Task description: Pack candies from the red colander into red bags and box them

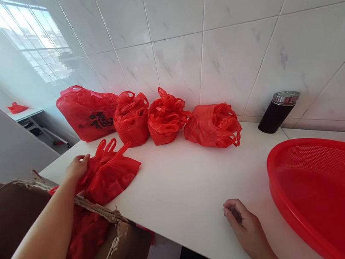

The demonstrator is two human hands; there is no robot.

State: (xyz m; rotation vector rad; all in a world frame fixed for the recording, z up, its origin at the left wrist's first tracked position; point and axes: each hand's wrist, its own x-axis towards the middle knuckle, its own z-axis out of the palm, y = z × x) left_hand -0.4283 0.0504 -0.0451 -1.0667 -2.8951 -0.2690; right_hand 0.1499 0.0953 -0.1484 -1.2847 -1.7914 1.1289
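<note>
My left hand (79, 167) reaches over the cardboard box (103, 211) and is closed on the edge of a red plastic bag (113, 177), which lies at the white table's left side with its handles up. My right hand (243, 223) rests over the table (175, 189) near its front edge, fingers curled together, with nothing seen in them. More red plastic (88, 237) shows inside the box below my left forearm. Behind my left hand, a large red bag (89, 114) with black printing leans on the wall.
Three bundled red bags (132, 120), (166, 117), (212, 125) line the tiled wall. A black flask (275, 114) with a silver lid stands to their right. Red perforated baskets (327, 193) fill the right side.
</note>
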